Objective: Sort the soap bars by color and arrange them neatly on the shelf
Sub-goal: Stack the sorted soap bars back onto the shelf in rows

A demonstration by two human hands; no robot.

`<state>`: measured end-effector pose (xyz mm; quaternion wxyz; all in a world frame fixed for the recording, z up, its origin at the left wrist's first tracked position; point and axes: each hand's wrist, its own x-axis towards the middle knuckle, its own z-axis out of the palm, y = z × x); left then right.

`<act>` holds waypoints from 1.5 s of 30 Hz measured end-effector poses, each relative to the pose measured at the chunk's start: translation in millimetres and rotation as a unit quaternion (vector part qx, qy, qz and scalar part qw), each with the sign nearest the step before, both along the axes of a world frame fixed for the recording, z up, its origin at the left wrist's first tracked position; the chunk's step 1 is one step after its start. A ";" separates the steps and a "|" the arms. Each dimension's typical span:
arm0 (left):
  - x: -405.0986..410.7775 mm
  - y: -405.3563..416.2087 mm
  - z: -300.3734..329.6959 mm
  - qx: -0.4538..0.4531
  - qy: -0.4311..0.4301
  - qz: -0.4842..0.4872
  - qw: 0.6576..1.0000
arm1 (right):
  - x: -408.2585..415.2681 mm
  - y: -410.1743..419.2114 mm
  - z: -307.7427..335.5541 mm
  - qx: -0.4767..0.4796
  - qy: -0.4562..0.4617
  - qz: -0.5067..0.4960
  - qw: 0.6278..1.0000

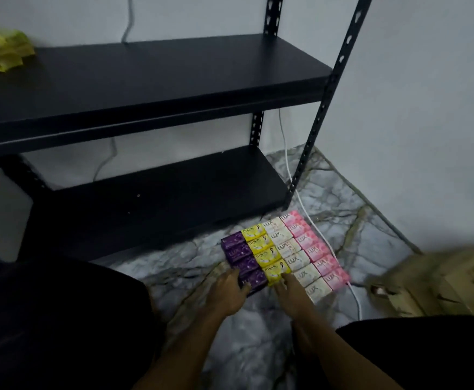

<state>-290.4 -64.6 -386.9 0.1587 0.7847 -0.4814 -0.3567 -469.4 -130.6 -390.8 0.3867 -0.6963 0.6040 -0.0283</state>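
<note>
**Both hands at the near end of the sorted soap block**

Fingers of my left hand lie fairly straight and spread narrowly, tips touching the nearest purple soap bar at the front left corner of the block. My right hand reaches in beside it, fingers extended and close together, tips against the near edge of the closest yellow soap bar. Neither hand curls round anything that I can see; both press or rest rather than grip.

From my feed the soap bars sit on the marble-patterned floor, laid in four colour columns touching side by side: purple soap bars on the left, then yellow soap bars, then cream soap bars, then pink soap bars on the right. The block lies just in front of the lower right corner of the black shelf unit, near its front right post.

Its lower shelf board is well apart from my hands. A stack of yellow-green packets sits at the far left of the upper board. A white cable runs down the wall and along the floor past the pink column. A cardboard box stands on the right, blurred. Dark clothing fills the lower corners of my view.
</note>
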 end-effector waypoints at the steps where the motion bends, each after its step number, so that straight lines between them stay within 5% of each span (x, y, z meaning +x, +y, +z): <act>1: -5.6 -6.2 -14.9 0.006 0.013 0.011 1.000 | -4.3 2.1 -7.3 0.009 -0.001 -0.013 1.000; 8: -33.0 -32.4 -57.0 0.042 0.106 0.193 0.975 | 5.9 -17.3 -58.1 0.113 -0.073 -0.225 0.965; 18: -25.6 -59.7 -123.4 0.069 0.320 0.403 0.855 | 38.9 -63.6 -126.0 0.242 -0.221 -0.483 0.812; 23: -32.9 -61.5 -135.2 0.067 0.326 0.419 0.845 | 43.3 -73.6 -153.0 0.255 -0.224 -0.542 0.769; 29: -32.9 -50.4 -139.8 0.098 0.296 0.379 0.872 | 47.0 -74.7 -142.4 0.252 -0.237 -0.580 0.737; 36: -35.7 -15.0 -121.6 0.096 0.217 0.283 0.929 | 24.3 -35.9 -151.6 0.231 -0.187 -0.533 0.792; 45: 8.6 50.4 -120.8 0.102 0.218 0.287 0.927 | -4.4 0.0 -136.6 0.210 -0.137 -0.296 0.922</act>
